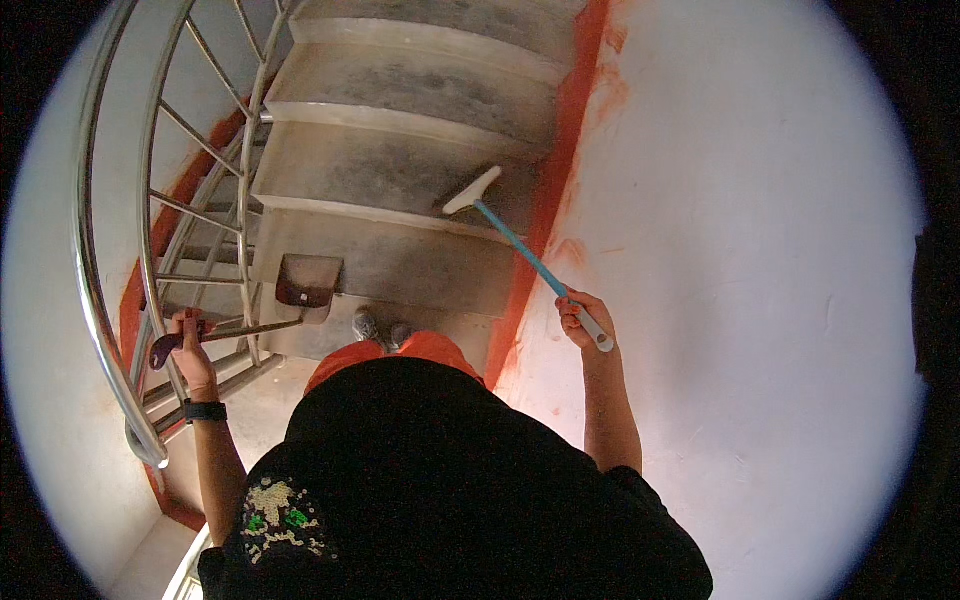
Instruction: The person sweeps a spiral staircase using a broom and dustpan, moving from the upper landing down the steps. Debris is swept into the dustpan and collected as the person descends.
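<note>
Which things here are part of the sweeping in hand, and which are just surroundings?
In use: broom in right hand; dustpan in left hand; dusty steps.
Surroundings: railing; white wall; orange skirting; wristwatch.

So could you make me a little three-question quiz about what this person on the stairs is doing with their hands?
1. True or false: the right hand grips the blue handle of the broom.
2. Which hand holds the long-handled dustpan? A) the left hand B) the right hand C) neither hand
3. Fill in: the broom's white head rests on a step close to the ____ painted strip along the wall.

Key
1. True.
2. A; the dustpan's scoop sits on a lower step near the metal railing.
3. Orange.
</note>
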`<action>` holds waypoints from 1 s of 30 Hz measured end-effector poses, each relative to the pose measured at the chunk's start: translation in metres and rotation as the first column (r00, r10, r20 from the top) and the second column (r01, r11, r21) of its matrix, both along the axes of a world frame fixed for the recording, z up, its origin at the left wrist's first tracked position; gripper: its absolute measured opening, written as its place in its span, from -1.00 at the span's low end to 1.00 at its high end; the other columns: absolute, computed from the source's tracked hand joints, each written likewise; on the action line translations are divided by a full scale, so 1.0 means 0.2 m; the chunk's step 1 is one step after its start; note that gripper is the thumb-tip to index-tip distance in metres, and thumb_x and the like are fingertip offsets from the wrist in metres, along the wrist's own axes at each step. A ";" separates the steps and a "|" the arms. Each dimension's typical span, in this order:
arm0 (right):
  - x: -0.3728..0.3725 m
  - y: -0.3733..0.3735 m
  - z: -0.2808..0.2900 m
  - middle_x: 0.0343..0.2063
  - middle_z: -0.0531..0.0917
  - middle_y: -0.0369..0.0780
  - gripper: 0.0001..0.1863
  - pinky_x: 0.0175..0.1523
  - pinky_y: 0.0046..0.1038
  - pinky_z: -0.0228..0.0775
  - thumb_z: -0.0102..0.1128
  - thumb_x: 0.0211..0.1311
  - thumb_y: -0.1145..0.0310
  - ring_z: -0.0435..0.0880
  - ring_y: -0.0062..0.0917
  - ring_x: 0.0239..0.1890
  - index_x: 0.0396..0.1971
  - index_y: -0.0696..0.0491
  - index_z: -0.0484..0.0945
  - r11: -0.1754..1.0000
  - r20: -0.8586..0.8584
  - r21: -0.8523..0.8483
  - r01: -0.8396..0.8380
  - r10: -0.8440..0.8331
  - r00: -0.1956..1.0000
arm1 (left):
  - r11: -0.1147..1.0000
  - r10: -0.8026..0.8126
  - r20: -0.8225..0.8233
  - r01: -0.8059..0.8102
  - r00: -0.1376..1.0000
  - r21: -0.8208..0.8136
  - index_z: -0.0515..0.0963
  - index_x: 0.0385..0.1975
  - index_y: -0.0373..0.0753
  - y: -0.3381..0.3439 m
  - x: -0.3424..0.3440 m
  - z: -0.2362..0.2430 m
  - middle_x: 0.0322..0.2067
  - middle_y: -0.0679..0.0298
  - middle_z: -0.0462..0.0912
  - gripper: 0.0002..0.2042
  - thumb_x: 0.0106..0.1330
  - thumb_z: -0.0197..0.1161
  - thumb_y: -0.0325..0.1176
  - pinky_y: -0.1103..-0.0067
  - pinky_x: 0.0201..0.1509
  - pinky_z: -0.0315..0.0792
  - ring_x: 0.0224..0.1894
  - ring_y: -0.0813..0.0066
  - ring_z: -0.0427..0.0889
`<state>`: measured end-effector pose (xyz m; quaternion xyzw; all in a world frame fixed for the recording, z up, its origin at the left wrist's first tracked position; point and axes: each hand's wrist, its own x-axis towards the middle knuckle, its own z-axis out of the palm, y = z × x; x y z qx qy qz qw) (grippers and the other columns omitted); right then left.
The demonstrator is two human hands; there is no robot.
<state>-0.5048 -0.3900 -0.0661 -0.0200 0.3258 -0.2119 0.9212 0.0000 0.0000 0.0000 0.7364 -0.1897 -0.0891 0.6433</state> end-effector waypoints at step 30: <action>-0.14 -0.05 0.04 -0.66 0.44 -0.33 -0.69 -0.72 -0.75 0.21 0.09 0.08 0.41 0.38 -0.72 -0.70 -0.16 0.19 0.41 0.838 -0.646 -0.430 -0.335 -0.026 0.763 | 0.996 0.072 -0.084 -0.077 0.994 -0.051 0.45 -0.32 -0.28 0.21 0.16 -0.06 -0.33 0.27 0.52 -0.82 0.30 0.02 -0.28 0.58 -0.26 0.42 -0.40 0.54 0.50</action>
